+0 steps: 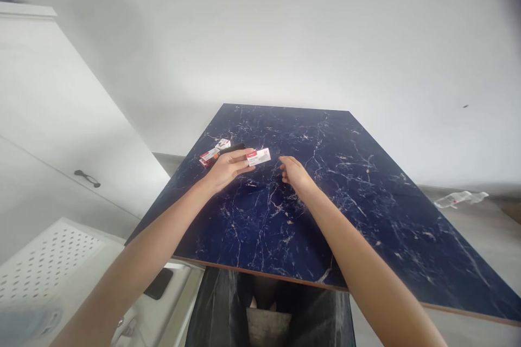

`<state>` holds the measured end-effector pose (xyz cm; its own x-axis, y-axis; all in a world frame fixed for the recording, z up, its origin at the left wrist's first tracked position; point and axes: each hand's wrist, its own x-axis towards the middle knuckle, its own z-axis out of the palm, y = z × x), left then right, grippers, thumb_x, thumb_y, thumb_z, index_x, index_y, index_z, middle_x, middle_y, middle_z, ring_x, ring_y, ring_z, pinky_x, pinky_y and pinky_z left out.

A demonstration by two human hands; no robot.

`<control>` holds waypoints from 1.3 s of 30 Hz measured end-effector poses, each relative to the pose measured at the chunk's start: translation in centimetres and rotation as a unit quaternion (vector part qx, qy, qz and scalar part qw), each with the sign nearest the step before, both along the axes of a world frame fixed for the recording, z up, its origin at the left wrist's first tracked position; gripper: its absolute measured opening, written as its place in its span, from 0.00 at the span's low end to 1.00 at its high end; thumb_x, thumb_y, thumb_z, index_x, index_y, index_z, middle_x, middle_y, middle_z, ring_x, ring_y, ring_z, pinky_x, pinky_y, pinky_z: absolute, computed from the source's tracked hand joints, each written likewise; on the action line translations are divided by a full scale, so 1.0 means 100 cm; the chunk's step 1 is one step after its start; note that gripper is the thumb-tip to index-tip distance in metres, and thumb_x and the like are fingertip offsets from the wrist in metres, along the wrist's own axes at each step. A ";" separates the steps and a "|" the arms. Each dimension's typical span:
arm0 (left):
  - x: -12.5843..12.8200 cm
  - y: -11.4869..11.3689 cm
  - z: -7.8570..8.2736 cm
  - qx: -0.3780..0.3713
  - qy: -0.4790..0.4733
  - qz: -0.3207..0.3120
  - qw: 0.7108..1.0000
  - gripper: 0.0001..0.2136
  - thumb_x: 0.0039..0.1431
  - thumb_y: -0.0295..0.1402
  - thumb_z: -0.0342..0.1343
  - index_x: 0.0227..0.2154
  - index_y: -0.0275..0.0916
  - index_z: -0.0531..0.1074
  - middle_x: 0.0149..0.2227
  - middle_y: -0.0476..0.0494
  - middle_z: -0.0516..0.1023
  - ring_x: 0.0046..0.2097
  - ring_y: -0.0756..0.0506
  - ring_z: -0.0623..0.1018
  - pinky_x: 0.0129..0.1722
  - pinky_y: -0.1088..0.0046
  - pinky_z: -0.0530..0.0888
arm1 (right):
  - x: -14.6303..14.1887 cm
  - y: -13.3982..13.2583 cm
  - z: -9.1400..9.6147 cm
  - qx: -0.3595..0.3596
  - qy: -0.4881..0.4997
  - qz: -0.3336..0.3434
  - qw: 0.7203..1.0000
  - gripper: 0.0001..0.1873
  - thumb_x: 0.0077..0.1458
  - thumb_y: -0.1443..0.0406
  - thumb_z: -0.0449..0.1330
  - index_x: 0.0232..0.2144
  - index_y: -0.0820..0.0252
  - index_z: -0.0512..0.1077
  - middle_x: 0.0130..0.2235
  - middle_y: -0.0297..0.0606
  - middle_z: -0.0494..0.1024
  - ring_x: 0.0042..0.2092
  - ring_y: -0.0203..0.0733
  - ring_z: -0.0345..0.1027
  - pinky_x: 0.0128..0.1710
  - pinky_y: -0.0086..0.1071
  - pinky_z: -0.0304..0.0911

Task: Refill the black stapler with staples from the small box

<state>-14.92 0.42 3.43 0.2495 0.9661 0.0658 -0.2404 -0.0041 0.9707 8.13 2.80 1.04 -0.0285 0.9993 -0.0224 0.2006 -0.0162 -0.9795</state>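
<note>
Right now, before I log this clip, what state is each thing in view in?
Left hand: fingers closed on the box
White-and-red box: held at the left fingertips
Right hand: open, empty
Small boxes: lying on the tabletop
Black marker: lying just behind the left hand
Cabinet door: closed
Plastic bottle: lying on its side
Bin: open, black-lined

An indoor room, perhaps a home or small office – the pictures don't settle which – with a plain white wall (260, 38), a white cabinet (61, 108) with a curved dark handle (87, 178), a dark blue marble-patterned desk (325, 173), and a black-lined waste bin (220, 303) just below its edge.
</note>
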 end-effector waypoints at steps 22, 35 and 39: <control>0.001 -0.001 -0.007 -0.014 0.018 0.014 1.000 0.17 0.47 0.32 0.72 0.43 0.39 0.82 0.48 0.38 0.82 0.49 0.38 0.81 0.50 0.58 0.80 | -0.005 -0.019 0.016 0.133 0.173 -0.019 0.976 0.20 0.49 0.53 0.69 0.41 0.56 0.75 0.38 0.37 0.80 0.42 0.41 0.75 0.48 0.38 0.70; 0.005 -0.003 -0.009 -0.028 0.002 0.047 0.999 0.14 0.46 0.33 0.72 0.37 0.35 0.82 0.43 0.37 0.83 0.41 0.42 0.83 0.37 0.68 0.83 | -0.004 -0.026 0.030 0.184 0.095 -0.030 0.978 0.15 0.52 0.54 0.67 0.37 0.57 0.75 0.39 0.39 0.82 0.40 0.43 0.77 0.44 0.38 0.72; 0.006 -0.004 -0.010 -0.033 0.005 0.052 0.998 0.14 0.46 0.33 0.73 0.37 0.35 0.82 0.43 0.37 0.83 0.41 0.43 0.83 0.36 0.70 0.83 | -0.009 -0.035 0.031 0.219 0.006 -0.068 0.973 0.11 0.55 0.56 0.64 0.37 0.56 0.77 0.39 0.39 0.83 0.39 0.43 0.77 0.44 0.38 0.72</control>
